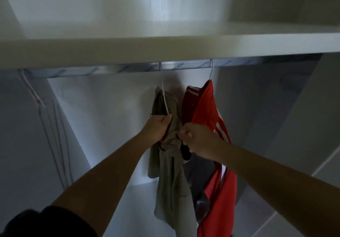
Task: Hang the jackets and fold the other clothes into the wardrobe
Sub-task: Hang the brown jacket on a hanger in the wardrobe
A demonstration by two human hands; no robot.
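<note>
Centre frame, my left hand (159,127) grips the olive jacket (170,178) at its collar; my right hand (192,138) pinches its front, beside the red jacket (209,115).

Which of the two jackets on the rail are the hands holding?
The olive-green jacket, hanging left of the red jacket with white stripes; the left hand and the right hand both grip its fabric.

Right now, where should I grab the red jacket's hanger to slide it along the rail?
Pinch the bare wire neck just under the hook, reaching from the front and below: the red jacket covers the hanger's shoulders and the shelf sits close over the rail.
</note>
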